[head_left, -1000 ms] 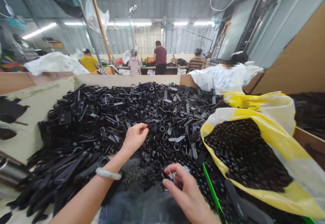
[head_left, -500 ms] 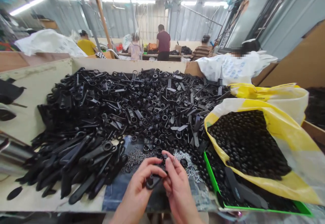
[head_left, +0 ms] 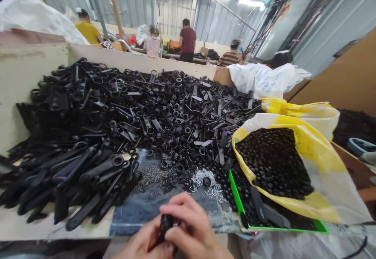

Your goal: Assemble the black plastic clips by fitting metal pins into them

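Both my hands are together at the bottom middle of the view. My left hand and my right hand pinch a small black plastic part, which is partly hidden by my fingers. Just beyond them lies a denim cloth, carrying small scattered metal screws and dark fittings. Behind it rises a large heap of black plastic parts, including rings and flat bars. Long black handles lie to the left of the cloth.
To the right, a yellow-and-white sack holds black beads and sits beside a green tray. Pale bin walls surround the heap. Beyond them, several people work at a far bench in a metal-walled shed.
My hands have come closer together and lower in view, with the black part now held more upright between them. The view has tilted and shifted, and the heap appears further left.
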Motion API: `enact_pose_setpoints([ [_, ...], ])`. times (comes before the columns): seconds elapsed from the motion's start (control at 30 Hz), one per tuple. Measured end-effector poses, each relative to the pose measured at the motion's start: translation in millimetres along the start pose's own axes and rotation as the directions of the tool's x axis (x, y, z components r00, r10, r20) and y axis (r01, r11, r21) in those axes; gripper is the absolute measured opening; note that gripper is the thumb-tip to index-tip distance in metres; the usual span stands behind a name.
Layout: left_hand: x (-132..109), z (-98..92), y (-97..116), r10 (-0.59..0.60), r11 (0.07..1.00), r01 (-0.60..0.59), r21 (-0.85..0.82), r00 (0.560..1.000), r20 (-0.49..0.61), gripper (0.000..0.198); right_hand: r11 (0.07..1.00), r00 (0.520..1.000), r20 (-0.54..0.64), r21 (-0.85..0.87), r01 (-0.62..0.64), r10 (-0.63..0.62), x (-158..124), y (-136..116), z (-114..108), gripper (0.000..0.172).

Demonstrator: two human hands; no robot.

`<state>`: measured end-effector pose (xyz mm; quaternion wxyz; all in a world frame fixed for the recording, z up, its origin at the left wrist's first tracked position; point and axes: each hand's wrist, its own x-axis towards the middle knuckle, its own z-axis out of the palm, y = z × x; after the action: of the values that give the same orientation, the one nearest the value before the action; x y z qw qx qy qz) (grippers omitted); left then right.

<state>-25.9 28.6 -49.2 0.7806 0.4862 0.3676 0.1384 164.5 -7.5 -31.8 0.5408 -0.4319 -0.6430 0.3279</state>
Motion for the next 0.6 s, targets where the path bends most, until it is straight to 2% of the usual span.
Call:
enact_pose_setpoints([
  [0.1, 0, 11.9, 11, -0.023, 0.996, 0.020, -0.087, 0.999, -0.036, 0.077, 0.977, 0.970, -0.126, 0.061, -0.202, 0.208, -1, -1, -10, 0.025],
  [0.2, -2, 20.6, 23, -0.048, 0.998, 0.044, -0.042, 0.995, -0.089, 0.087, 0.964, 0.954, -0.132, 0.036, -0.265, 0.267, -4, 0, -13, 0.027],
  [0.37, -6, 27.5, 33, 0.016, 1.000, -0.016, 0.004, 0.981, -0.192, 0.072, 0.972, 0.970, -0.128, -0.090, -0.218, 0.205, -9, 1, -3, 0.030],
  [0.47, -8, 29.1, 33, -0.011, 1.000, 0.007, -0.025, 0.988, -0.153, 0.067, 0.972, 0.979, -0.148, -0.166, -0.164, 0.140, -9, 2, -1, 0.031],
  [0.6, -8, 25.6, 20, -0.038, 0.999, 0.035, -0.031, 0.990, -0.132, 0.064, 0.972, 0.991, -0.124, -0.222, -0.076, 0.049, -9, 5, -3, 0.033],
])
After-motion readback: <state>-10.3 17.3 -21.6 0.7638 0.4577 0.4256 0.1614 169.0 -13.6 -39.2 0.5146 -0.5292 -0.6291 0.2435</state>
